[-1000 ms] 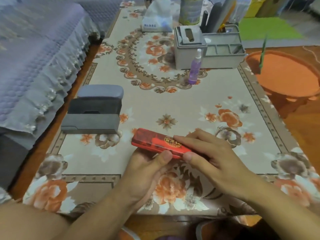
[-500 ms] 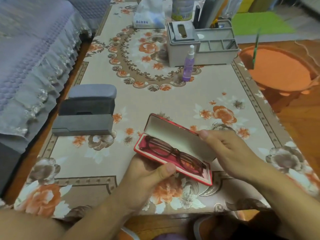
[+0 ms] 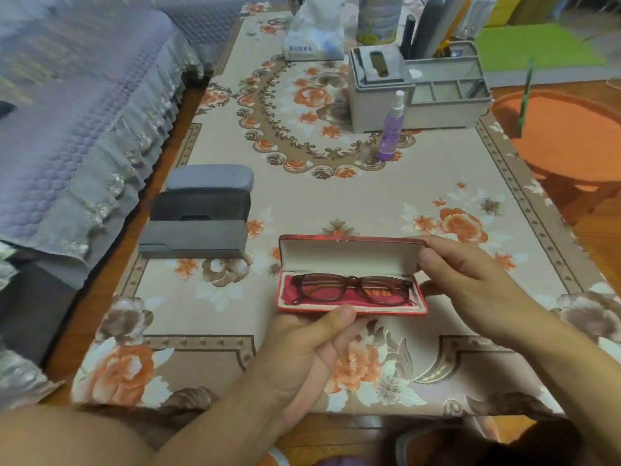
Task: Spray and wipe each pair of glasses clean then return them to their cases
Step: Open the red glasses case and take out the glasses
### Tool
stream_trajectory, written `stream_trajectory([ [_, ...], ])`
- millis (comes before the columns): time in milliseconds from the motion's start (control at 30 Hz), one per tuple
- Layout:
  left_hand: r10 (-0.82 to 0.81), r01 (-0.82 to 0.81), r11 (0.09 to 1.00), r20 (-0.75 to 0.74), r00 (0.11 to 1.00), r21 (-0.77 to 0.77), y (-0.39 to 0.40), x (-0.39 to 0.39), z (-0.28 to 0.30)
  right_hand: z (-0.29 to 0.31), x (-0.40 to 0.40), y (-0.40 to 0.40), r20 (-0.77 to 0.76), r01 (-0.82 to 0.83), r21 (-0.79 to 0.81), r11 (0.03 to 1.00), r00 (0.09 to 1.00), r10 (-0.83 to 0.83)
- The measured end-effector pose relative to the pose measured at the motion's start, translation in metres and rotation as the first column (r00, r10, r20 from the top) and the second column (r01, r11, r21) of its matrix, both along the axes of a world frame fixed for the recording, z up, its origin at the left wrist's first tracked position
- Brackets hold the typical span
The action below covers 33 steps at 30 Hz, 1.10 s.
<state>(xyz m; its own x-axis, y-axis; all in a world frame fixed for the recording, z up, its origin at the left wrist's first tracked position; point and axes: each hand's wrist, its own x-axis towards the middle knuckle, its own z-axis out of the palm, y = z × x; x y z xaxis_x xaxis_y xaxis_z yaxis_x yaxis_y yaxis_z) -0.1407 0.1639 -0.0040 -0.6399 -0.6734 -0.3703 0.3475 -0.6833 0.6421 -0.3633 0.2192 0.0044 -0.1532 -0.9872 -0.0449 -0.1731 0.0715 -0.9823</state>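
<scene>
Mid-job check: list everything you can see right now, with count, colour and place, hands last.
red glasses case: 1, red with cream lining, open, held above the near table edge
glasses: 1 pair, dark reddish-brown, folded inside the red glasses case on a red cloth
closed cases: 3, grey to dark grey, in a row at table left
spray bottle: 1, purple, upright before the organiser
desk organiser: 1, grey, far centre-right
tissue pack: 1, white, far centre
can: 1, pale green, far edge
tablecloth: 1, beige floral
orange stool: 1, right of table
left hand: holds the case's base from below
right hand: holds the lid's right end
</scene>
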Motion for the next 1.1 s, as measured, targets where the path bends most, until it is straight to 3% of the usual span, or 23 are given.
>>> stream_trajectory([
  [67, 0.009, -0.009, 1.000, 0.003, 1.000, 0.024, -0.002, 0.010, 0.001, -0.006, 0.003, -0.006, -0.136, 0.035, -0.036, 0.999, 0.990, -0.039],
  [167, 0.069, -0.072, 0.997, 0.066, 0.995, 0.032, -0.011, 0.033, 0.005, -0.014, 0.009, -0.019, -0.173, 0.064, -0.057, 0.996, 0.982, -0.073],
  [267, 0.172, -0.141, 0.982, 0.280, 0.945, -0.130, -0.026, 0.063, 0.009, -0.015, 0.025, -0.039, -0.270, 0.004, -0.039, 0.999, 0.963, -0.014],
  [400, 0.210, 0.060, 0.918, 0.610, 0.764, -0.391, -0.044, 0.102, 0.009, -0.019, 0.065, -0.080, -0.438, -0.088, -0.032, 0.996, 0.897, 0.065],
  [500, 0.267, 0.258, 0.804, 0.713, 0.648, -0.536, -0.057, 0.120, 0.006, -0.031, 0.092, -0.106, -0.463, -0.114, -0.056, 0.992, 0.883, 0.076],
  [633, 0.487, 0.396, 0.702, 0.805, 0.339, -0.592, -0.075, 0.129, -0.014, -0.039, 0.111, -0.124, -0.461, -0.084, -0.084, 0.993, 0.887, 0.035],
  [667, 0.507, 0.417, 0.693, 0.808, 0.299, -0.589, -0.078, 0.129, -0.017, -0.040, 0.112, -0.128, -0.460, -0.068, -0.085, 0.994, 0.888, 0.021],
  [867, 0.532, 0.432, 0.656, 0.786, 0.316, -0.618, -0.086, 0.131, -0.021, -0.035, 0.114, -0.134, -0.444, 0.025, -0.024, 0.999, 0.895, -0.033],
  [1000, 0.499, 0.454, 0.660, 0.801, 0.332, -0.599, -0.086, 0.134, -0.018, -0.041, 0.110, -0.117, -0.429, 0.255, -0.105, 0.961, 0.861, -0.275],
  [1100, 0.482, 0.442, 0.675, 0.807, 0.342, -0.591, -0.087, 0.137, -0.017, -0.045, 0.108, -0.114, -0.531, 0.229, -0.057, 0.972, 0.817, -0.224],
])
